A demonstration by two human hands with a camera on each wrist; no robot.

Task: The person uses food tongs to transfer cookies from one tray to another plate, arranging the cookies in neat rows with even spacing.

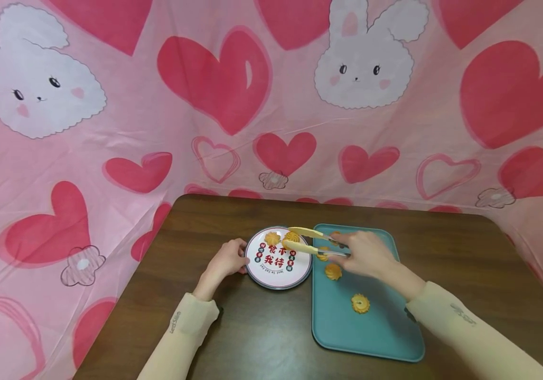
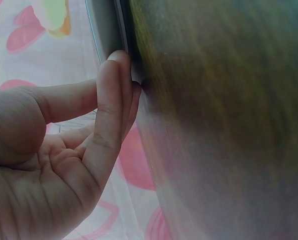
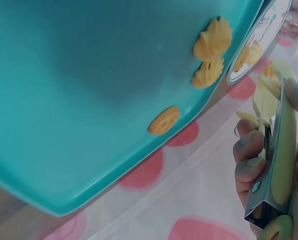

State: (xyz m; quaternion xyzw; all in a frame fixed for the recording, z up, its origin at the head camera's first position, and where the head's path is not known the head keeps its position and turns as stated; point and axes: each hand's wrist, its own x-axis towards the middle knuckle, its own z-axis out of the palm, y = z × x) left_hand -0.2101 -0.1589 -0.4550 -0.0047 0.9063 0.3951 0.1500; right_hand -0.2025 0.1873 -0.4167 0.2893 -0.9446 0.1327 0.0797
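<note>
My left hand (image 1: 227,257) pinches the left rim of a round white plate (image 1: 276,278) with red and black printing. In the left wrist view, the fingers (image 2: 109,105) are almost straight against the plate's edge (image 2: 106,30). My right hand (image 1: 365,253) grips tongs (image 1: 321,250) with pale yellow tips, reaching over the plate from the right. Between the tips shows a golden piped cookie (image 1: 292,237); whether they squeeze it, I cannot tell. Another cookie (image 1: 272,238) lies beside it, near the plate's far rim. In the right wrist view, the fingers wrap the tongs' handle (image 3: 284,155).
A teal rectangular tray (image 1: 366,338) adjoins the plate on its right. Several cookies lie on it, including one near the middle (image 1: 361,303) and one by the left edge (image 1: 333,272). Beneath is a dark wooden table (image 1: 252,327), backed by a pink heart-and-rabbit cloth (image 1: 300,116).
</note>
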